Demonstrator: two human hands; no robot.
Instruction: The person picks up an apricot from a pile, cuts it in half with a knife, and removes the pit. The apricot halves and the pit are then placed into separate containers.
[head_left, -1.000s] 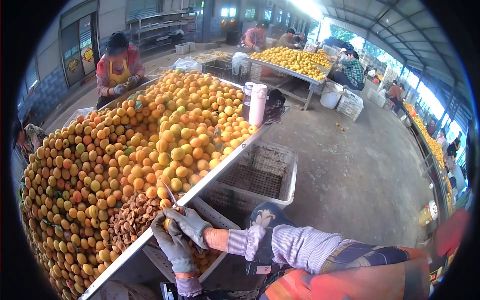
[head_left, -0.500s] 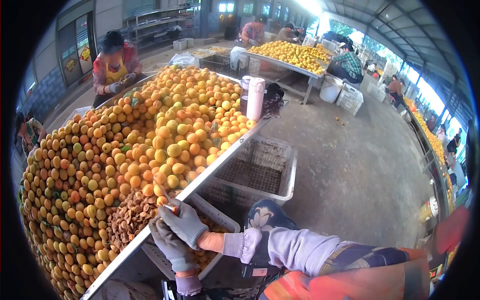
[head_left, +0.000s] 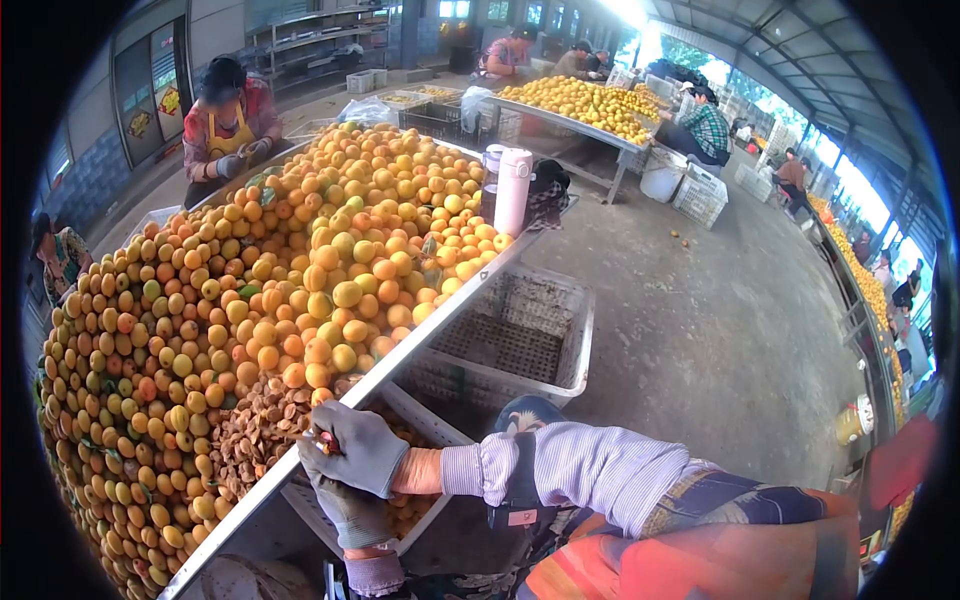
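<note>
Both my hands wear grey gloves and are close together at the table's metal edge. My right hand, the upper one, is closed around a small knife, of which only a reddish-orange bit shows; its blade is hidden. My left hand lies partly beneath the right with fingers curled, and what it holds is hidden. Just beyond them is a heap of brown fruit pits, with a large pile of apricots behind and to the left. Below my hands, a white crate holds orange fruit pieces.
An empty-looking plastic crate stands on the floor beside the table. A pink bottle is on the table's far corner. Across the pile works a person in an apron. Another fruit table and a white bucket are farther back.
My right hand has moved slightly left and down, closer over my left hand. The thin knife blade that pointed up toward the pile no longer shows.
</note>
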